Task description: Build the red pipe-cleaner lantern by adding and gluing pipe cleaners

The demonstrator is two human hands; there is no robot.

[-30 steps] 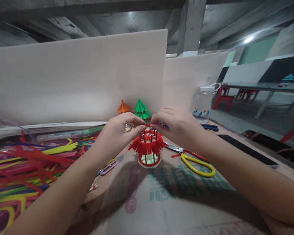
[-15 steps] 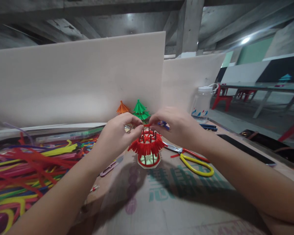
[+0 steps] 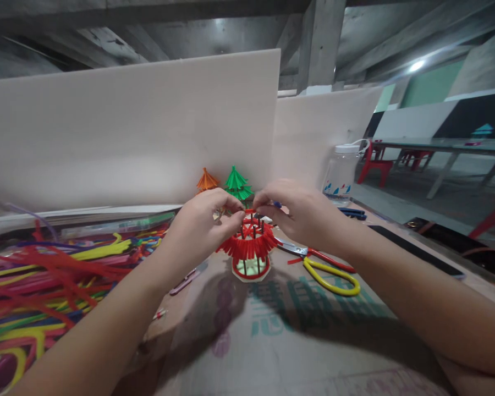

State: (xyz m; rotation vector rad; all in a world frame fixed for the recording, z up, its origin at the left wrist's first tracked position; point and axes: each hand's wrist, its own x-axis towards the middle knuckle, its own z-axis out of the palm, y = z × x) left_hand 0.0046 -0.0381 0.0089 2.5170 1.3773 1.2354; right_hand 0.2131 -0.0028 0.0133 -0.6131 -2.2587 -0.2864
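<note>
A small red model tower (image 3: 251, 248), with a fringed pipe-cleaner roof and dark upright posts, stands on a pale base in front of me. Over the posts, a short red pipe cleaner (image 3: 250, 211) runs between my fingertips. My left hand (image 3: 206, 220) pinches its left end. At the other end, my right hand (image 3: 303, 215) has thumb and forefinger closed on it. A small blue item shows by the right fingers; I cannot make out what it is. Scissors (image 3: 330, 284) with red and yellow handles lie right of the tower, beside a red scrap.
Many coloured pipe cleaners (image 3: 61, 264) are heaped at left. Orange (image 3: 207, 180) and green (image 3: 236, 184) fringed models stand behind my hands, before a white board (image 3: 140, 132). At right are a clear bottle (image 3: 337, 177), blue-handled pliers (image 3: 352, 213) and a black phone (image 3: 414, 251).
Both hands have shifted slightly to the right over the tower, still pinching the red pipe cleaner. The blue item by my right fingers shows less.
</note>
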